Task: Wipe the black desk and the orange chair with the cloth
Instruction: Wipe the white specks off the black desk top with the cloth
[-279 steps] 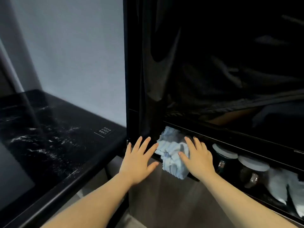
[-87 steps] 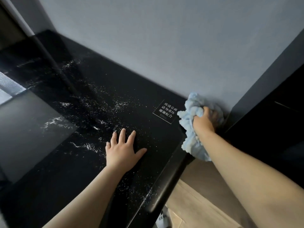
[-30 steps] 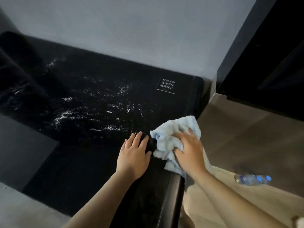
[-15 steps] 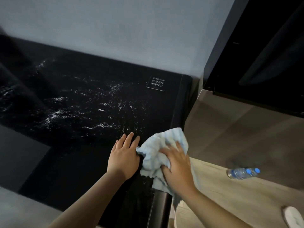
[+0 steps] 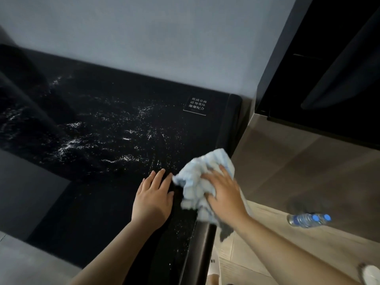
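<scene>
Your right hand (image 5: 223,192) presses the cloth (image 5: 197,182) down on the desk (image 5: 102,130) at its right edge, fingers spread almost straight over the bunched fabric rather than curled round it. Your left hand (image 5: 153,197) lies flat on the desk just beside the cloth, fingers straight and together, holding nothing. The cloth is pale blue, soft and crumpled, and part of it hangs over the rounded edge; it looks light and will likely fold or slip out from under a flat palm, so gather the bulk under your palm and fingers where it is thickest before you sweep. The desk top is dark, glossy and speckled white; it is probably hard and slick, so the cloth should glide with little drag. A small label (image 5: 195,105) sits near the far right corner. A bottle (image 5: 308,220) lies on the floor to the right. The chair is not in view.
</scene>
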